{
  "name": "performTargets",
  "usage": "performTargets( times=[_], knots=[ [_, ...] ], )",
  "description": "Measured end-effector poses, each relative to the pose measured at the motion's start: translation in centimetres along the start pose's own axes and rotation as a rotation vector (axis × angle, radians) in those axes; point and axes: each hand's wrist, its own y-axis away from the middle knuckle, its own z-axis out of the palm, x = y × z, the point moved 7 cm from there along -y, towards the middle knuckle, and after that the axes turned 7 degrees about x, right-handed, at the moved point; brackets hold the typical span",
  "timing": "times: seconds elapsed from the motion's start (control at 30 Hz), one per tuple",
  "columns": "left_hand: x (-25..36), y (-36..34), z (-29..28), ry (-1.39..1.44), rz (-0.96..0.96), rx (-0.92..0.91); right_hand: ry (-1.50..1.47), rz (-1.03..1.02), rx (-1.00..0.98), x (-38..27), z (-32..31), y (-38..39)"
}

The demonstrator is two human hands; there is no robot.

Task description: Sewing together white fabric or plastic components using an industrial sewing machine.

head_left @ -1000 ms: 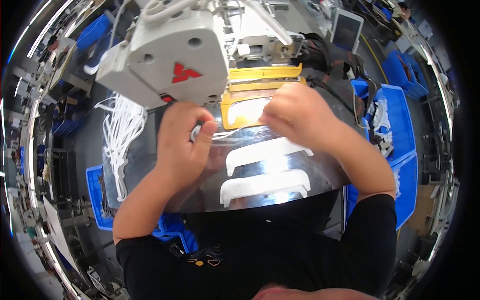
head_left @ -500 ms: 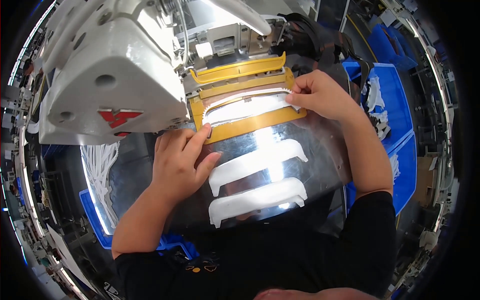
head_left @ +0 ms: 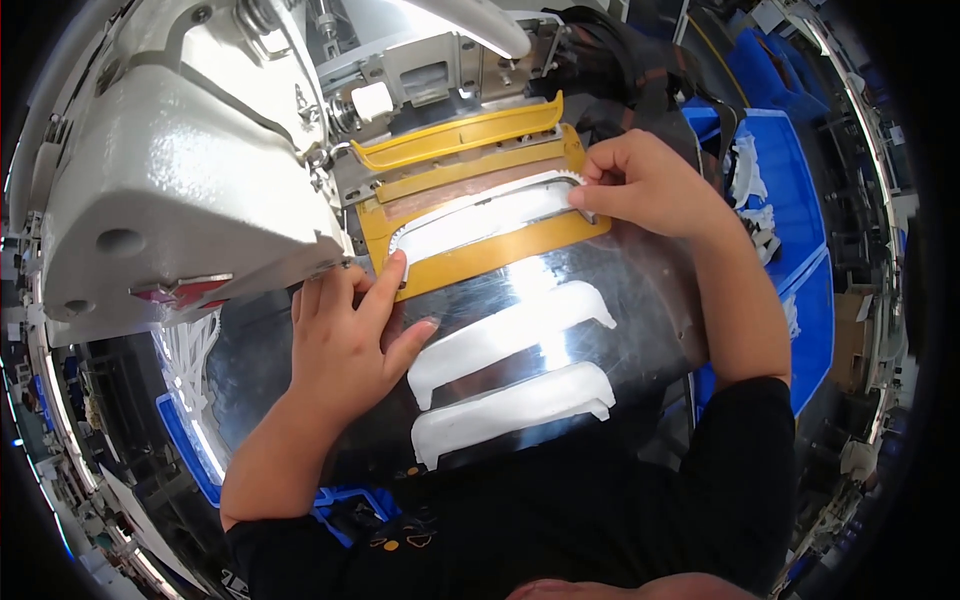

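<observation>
A white piece edged by a white strip [head_left: 480,207] lies in the yellow plate fixture [head_left: 500,246] of a white sewing machine [head_left: 190,170]. My left hand [head_left: 350,330], fingers spread, has its index fingertip on the strip's left end. My right hand [head_left: 645,185] pinches the strip's right end between thumb and index finger. A raised yellow bar [head_left: 460,130] sits behind the piece. Two white curved pieces [head_left: 505,330] [head_left: 515,405] lie on the shiny metal table [head_left: 640,320] below the fixture.
At the left, under the machine head, hangs a bundle of white strips [head_left: 190,370]. Blue bins with white and dark pieces [head_left: 810,340] stand at the right, another blue bin [head_left: 175,440] at the lower left. Dark cables [head_left: 630,55] run behind the fixture.
The white strip, earlier loose between my hands, now lies round the piece in the fixture. My left index finger has straightened onto it. The view has shifted, so the machine head looms larger.
</observation>
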Motion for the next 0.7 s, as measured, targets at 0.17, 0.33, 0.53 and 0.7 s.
performTargets(
  times=[0.17, 0.33, 0.53, 0.7],
  knots=[
    [0.08, 0.30, -0.20, -0.019, -0.004, 0.009, 0.258, 0.038, 0.165, -0.04, -1.00, -0.34],
    [0.25, -0.02, -0.16, 0.009, -0.006, 0.002, 0.351, 0.102, 0.193, -0.17, -0.74, -0.19],
    [0.22, 0.06, -0.16, 0.015, -0.017, -0.018, 0.416, 0.104, 0.140, -0.55, -0.74, -0.16],
    [0.24, -0.18, -0.27, -0.006, -0.016, -0.021, 0.412, 0.125, 0.096, -0.58, -0.97, -0.12]
  ],
)
